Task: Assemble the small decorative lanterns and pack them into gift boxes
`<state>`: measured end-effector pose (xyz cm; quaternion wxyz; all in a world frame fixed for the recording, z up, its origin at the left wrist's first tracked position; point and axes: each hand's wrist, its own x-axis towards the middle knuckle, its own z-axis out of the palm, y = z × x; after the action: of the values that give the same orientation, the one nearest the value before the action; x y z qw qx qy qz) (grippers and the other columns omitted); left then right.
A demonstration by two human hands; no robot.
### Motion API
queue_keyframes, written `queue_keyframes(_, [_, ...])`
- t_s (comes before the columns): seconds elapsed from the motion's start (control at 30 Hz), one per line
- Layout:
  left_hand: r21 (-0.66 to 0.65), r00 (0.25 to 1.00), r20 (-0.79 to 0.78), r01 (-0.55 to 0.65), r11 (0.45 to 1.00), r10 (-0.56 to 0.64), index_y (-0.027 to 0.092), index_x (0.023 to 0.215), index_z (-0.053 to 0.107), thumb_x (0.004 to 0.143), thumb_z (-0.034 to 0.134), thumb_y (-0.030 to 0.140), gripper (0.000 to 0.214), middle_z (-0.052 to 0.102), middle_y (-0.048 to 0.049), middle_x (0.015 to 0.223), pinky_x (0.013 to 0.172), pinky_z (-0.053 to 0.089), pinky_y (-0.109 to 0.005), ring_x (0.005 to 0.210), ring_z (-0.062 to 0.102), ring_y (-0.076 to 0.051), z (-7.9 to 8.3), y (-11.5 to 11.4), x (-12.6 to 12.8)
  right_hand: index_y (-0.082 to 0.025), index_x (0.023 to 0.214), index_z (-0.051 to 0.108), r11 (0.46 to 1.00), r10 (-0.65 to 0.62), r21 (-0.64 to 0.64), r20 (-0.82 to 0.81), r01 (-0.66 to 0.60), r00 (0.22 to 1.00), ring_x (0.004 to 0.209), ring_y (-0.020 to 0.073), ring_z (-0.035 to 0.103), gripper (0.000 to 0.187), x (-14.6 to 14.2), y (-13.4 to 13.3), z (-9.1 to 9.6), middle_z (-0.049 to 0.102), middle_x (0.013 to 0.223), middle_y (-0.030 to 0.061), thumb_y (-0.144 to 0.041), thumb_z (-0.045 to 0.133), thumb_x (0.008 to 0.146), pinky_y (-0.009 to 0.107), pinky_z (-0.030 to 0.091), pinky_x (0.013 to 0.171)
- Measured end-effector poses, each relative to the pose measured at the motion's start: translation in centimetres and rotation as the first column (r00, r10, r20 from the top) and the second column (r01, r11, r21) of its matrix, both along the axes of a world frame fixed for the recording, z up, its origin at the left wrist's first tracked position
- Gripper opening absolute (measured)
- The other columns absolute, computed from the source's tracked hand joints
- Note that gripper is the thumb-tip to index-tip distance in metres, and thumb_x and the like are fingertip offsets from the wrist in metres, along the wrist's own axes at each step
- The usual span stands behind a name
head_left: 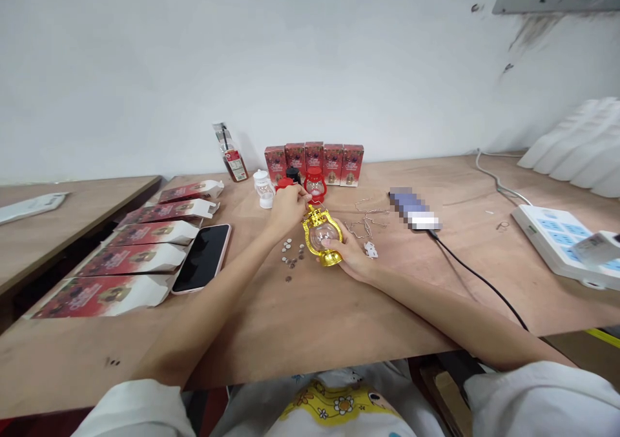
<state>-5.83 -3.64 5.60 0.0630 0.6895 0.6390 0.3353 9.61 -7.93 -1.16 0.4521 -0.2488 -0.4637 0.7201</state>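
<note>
A small gold toy lantern [321, 235] with a clear globe lies tilted on the wooden table [310, 314]. My right hand [353, 255] cups its base and globe from the right. My left hand [287, 210] is closed in a pinch at the lantern's top, on a thin wire handle I can barely see. Several small button cells [292, 252] lie scattered just left of the lantern. Behind it stand a red lantern [314, 185], a white lantern [264, 188] and a black-topped one [292, 173].
Several red boxes [314, 162] stand in a row at the back. Flat unfolded red cartons [135, 250] and a phone [202, 257] lie left. Loose wire handles [368, 221], a blurred device with a black cable [465, 269] and a white power strip [557, 243] lie right.
</note>
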Motion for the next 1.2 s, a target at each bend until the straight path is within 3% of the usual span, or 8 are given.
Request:
queue_keyframes(0.23, [0.005,1.0,0.012,0.011,1.0,-0.011,0.017,0.077,0.064,0.084,0.054,0.023,0.014,0.068,-0.0034,0.069,0.068,0.045,-0.029,0.07,0.063,-0.019,0.1,-0.1,0.0,-0.029,0.103,0.055,0.999,-0.035,-0.009,-0.039,0.035,0.999,0.087,0.0144,0.058,0.048,-0.1,0.3,-0.1,0.061,0.095,-0.0035,-0.022,0.075,0.06,0.028,0.05,0.073])
queue_keyframes(0.57, [0.022,0.992,0.117,0.048,0.999,-0.05,0.017,0.07,0.063,0.081,0.056,0.021,0.013,0.066,-0.0022,0.065,0.065,0.043,-0.027,0.065,0.061,-0.017,-0.4,0.4,-0.1,-0.031,0.104,0.054,0.997,0.069,-0.043,-0.049,-0.072,0.996,0.08,0.0145,0.06,0.048,0.3,0.3,-0.2,0.061,0.096,-0.0028,-0.025,0.075,0.062,0.026,0.052,0.061])
queue_keyframes(0.77, [0.011,0.964,0.243,0.111,0.994,-0.111,0.016,0.074,0.063,0.079,0.054,0.022,0.012,0.066,-0.0014,0.064,0.062,0.044,-0.024,0.063,0.061,-0.015,-1.6,1.7,-0.4,-0.032,0.109,0.053,0.986,0.124,-0.106,-0.062,-0.13,0.99,0.079,0.0146,0.062,0.052,0.7,0.6,-0.1,0.065,0.098,-0.0025,-0.026,0.074,0.062,0.028,0.055,0.063])
queue_keyframes(1.0, [-0.024,0.908,0.383,0.192,0.981,-0.169,0.013,0.073,0.064,0.077,0.057,0.041,0.029,0.065,-0.0031,0.064,0.058,0.045,-0.023,0.059,0.059,-0.013,-3.1,2.9,-0.7,-0.028,0.104,0.056,0.981,0.122,-0.144,-0.061,-0.13,0.991,0.07,0.013,0.06,0.045,0.9,1.1,-0.6,0.066,0.087,-0.0029,-0.028,0.074,0.063,0.025,0.053,0.057])
queue_keyframes(1.1, [-0.035,0.892,0.411,0.22,0.975,-0.187,0.013,0.07,0.062,0.073,0.06,0.045,0.032,0.065,-0.0039,0.063,0.058,0.045,-0.024,0.058,0.059,-0.013,-2.9,2.8,-0.7,-0.028,0.103,0.057,0.983,0.12,-0.136,-0.058,-0.127,0.991,0.069,0.0134,0.06,0.042,0.9,1.1,-0.6,0.066,0.085,-0.0026,-0.03,0.073,0.064,0.026,0.053,0.056])
queue_keyframes(1.2, [-0.035,0.884,0.422,0.235,0.971,-0.199,0.013,0.07,0.061,0.073,0.061,0.041,0.028,0.065,-0.0045,0.063,0.058,0.046,-0.025,0.059,0.059,-0.013,-1.6,2.4,-0.9,-0.028,0.103,0.057,0.984,0.124,-0.125,-0.04,-0.128,0.991,0.072,0.0147,0.062,0.043,0.8,0.9,-0.5,0.067,0.089,-0.0019,-0.029,0.072,0.064,0.027,0.053,0.057])
